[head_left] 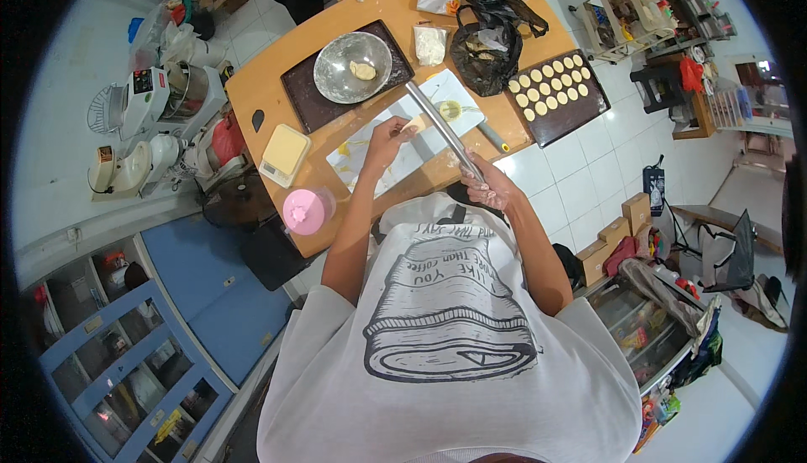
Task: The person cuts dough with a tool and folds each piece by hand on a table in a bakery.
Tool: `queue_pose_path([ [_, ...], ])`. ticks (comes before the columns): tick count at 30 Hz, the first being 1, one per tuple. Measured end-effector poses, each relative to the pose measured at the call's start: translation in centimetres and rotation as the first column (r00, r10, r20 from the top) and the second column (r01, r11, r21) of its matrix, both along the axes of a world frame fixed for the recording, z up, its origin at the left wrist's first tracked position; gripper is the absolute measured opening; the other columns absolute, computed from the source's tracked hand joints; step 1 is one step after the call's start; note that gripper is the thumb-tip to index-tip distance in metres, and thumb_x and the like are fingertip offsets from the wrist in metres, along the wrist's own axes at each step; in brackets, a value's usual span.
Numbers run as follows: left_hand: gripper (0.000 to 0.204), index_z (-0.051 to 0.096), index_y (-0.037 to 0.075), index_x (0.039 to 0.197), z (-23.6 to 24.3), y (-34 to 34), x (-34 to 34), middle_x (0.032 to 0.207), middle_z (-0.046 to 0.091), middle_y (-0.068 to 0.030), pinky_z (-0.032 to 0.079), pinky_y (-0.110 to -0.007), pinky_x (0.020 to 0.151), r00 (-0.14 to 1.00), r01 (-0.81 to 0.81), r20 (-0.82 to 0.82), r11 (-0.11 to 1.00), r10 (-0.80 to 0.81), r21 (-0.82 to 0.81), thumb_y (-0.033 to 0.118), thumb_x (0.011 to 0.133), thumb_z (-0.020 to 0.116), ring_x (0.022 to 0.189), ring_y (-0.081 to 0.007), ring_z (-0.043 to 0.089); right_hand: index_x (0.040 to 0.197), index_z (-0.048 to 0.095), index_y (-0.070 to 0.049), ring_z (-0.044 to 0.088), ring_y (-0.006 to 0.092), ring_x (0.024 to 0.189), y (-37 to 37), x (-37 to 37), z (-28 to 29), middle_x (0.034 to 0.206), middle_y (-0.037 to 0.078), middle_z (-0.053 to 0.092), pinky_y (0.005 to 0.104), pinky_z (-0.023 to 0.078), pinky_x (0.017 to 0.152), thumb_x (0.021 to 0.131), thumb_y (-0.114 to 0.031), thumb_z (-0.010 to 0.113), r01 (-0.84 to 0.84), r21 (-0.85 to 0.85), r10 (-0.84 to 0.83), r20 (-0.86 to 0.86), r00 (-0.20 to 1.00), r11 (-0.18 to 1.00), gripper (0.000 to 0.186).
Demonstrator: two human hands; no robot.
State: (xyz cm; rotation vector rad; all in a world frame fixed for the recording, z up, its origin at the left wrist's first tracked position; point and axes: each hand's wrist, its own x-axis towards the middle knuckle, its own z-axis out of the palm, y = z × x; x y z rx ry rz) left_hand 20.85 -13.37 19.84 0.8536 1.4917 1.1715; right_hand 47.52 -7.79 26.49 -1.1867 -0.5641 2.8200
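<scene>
My right hand is wrapped round the lower end of a long metal rolling pin, which slants up to the left over the board. In my left hand, a flat pale piece of dough is pinched between the fingers, close beside the pin. Below both hands lies a white marble-patterned board. A yellowish round thing, too small to make out, rests on it right of the pin. At the board's right edge is a tool with a dark and yellow handle.
A metal bowl with a dough lump stands on a dark tray. Dough rounds fill another tray at the table's right edge. Nearby are a kitchen scale, a pink-lidded container and a black plastic bag.
</scene>
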Motion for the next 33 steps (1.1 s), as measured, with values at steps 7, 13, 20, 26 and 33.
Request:
queue_pose_path([
  [7, 0.015, 0.070, -0.002, 0.099, -2.2, -0.6, -1.4, 0.088, 0.074, -0.0118, 0.054, -0.030, 0.075, 0.980, 0.033, -0.184, 0.975, -0.074, -0.218, 0.008, 0.088, 0.071, 0.079, -0.0159, 0.070, 0.073, 0.044, -0.013, 0.025, 0.0025, 0.029, -1.0, 1.0, -2.8, 0.046, -0.006, 0.032, 0.0186, 0.022, 0.027, 0.106, -0.055, 0.041, -0.044, -0.171, 0.018, -0.152, 0.988, 0.984, 0.054],
  [13, 0.015, 0.067, -0.004, 0.094, -1.8, -1.0, -0.9, 0.088, 0.072, -0.0174, 0.056, -0.036, 0.076, 0.783, -0.068, -0.622, 0.992, -0.012, -0.105, 0.007, 0.086, 0.072, 0.085, -0.0260, 0.073, 0.072, 0.044, -0.013, 0.026, 0.0026, 0.029, 0.0, 1.5, -3.1, 0.046, -0.006, 0.032, 0.0184, 0.023, 0.027, 0.105, -0.057, 0.044, 0.119, -0.316, -0.226, -0.325, 0.919, 0.941, 0.054],
  [20, 0.019, 0.066, -0.002, 0.097, -1.5, -1.7, 0.0, 0.092, 0.065, -0.0168, 0.056, -0.038, 0.072, 0.777, -0.182, -0.610, 0.983, 0.155, 0.018, 0.000, 0.081, 0.076, 0.080, -0.0288, 0.070, 0.073, 0.043, -0.013, 0.026, 0.0040, 0.028, 0.2, 1.2, -2.0, 0.045, -0.006, 0.032, 0.0191, 0.025, 0.027, 0.106, -0.055, 0.043, 0.122, -0.137, -0.132, -0.068, 0.989, 0.983, 0.053],
  [26, 0.018, 0.063, -0.002, 0.094, -0.3, -1.2, 2.2, 0.091, 0.063, -0.0156, 0.055, -0.037, 0.069, 0.825, -0.176, -0.510, 0.969, 0.242, 0.175, -0.002, 0.081, 0.076, 0.077, -0.0277, 0.068, 0.073, 0.042, -0.013, 0.026, 0.0044, 0.030, -0.6, 1.1, -3.1, 0.046, -0.006, 0.032, 0.0198, 0.024, 0.028, 0.105, -0.057, 0.045, 0.100, -0.099, -0.107, -0.060, 0.992, 0.990, 0.054],
  [33, 0.014, 0.061, -0.003, 0.095, -0.2, 0.3, 3.8, 0.097, 0.059, -0.0199, 0.051, -0.046, 0.081, 0.759, 0.005, -0.650, 0.998, 0.040, 0.067, 0.002, 0.086, 0.070, 0.090, -0.0406, 0.061, 0.072, 0.041, -0.014, 0.027, 0.0041, 0.032, -0.6, 0.9, -2.5, 0.048, -0.006, 0.031, 0.0189, 0.023, 0.028, 0.104, -0.058, 0.044, 0.059, -0.014, -0.059, -0.056, 0.997, 0.998, 0.055],
])
